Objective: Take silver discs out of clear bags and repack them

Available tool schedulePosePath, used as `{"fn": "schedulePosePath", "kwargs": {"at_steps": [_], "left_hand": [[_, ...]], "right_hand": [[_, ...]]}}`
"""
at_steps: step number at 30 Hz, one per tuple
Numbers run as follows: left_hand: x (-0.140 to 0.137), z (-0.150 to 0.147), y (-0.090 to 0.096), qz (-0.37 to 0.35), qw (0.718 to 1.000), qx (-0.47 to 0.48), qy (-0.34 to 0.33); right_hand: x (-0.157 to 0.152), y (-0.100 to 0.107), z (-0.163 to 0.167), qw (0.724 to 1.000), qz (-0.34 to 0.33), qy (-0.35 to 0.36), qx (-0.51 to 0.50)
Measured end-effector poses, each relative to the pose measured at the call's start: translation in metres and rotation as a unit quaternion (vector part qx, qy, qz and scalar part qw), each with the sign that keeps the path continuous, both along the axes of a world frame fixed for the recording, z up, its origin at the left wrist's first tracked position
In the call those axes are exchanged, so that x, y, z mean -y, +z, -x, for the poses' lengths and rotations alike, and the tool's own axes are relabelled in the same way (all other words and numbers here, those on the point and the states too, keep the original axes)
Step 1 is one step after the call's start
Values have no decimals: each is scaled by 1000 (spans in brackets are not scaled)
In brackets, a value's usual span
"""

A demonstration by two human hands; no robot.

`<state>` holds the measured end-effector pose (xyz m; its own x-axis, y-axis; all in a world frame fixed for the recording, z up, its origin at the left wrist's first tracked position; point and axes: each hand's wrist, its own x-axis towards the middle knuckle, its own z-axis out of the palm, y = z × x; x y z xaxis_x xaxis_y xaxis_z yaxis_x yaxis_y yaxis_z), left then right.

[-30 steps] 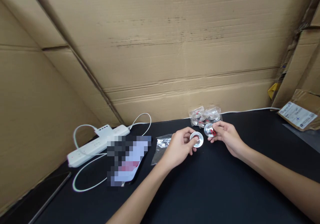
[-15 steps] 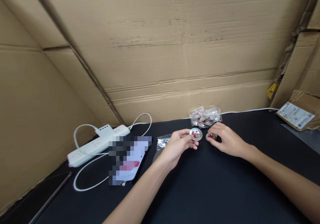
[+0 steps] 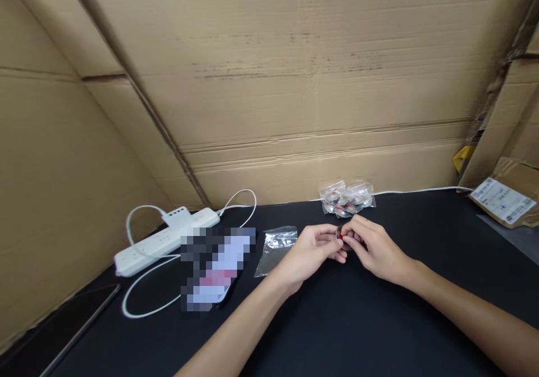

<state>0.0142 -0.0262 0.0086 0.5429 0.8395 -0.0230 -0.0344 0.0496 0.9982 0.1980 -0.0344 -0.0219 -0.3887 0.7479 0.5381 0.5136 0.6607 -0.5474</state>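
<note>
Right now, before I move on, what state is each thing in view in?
Left hand: closed on the silver-and-red piece
Right hand: fingers pinching the same piece
Silver-and-red piece: held between both hands, mostly hidden
Wrapped pieces: heaped, in plastic
Plastic bag: lying flat
Power strip: charger block seated on it
White cable: looped
Pixelated slab: lying flat, face unreadable
Dark slab: lying flat
Parcel: label showing

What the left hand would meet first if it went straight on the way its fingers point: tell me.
Most likely the right hand: it faces the left hand across the small shiny piece with red on it, held between them. With one view, the exact depth is hard to tell.
</note>
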Motion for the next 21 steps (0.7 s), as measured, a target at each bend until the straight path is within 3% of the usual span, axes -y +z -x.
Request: {"fn": "schedulePosePath", "kwargs": {"at_steps": [6, 10, 12, 15, 18, 21], "left_hand": [[-3, -3, -2, -36, 993, -99, 51], [-6, -3, -6, -38, 985, -156, 70], [-8, -1, -8, -36, 979, -185, 82], [-11, 2, -11, -60, 966, -231, 99], [-12, 6, -13, -150, 937, -294, 114], [-10, 7, -14, -244, 897, -350, 118]], "right_hand": [[2, -2, 4, 999, 39, 14, -26], [0, -2, 7, 985, 103, -17, -134], [-5, -1, 5, 957, 155, -27, -242], [-15, 2, -2, 885, 241, -33, -397], [-23, 4, -12, 825, 295, -46, -480], [-26, 5, -20, 791, 309, -55, -525]]}}
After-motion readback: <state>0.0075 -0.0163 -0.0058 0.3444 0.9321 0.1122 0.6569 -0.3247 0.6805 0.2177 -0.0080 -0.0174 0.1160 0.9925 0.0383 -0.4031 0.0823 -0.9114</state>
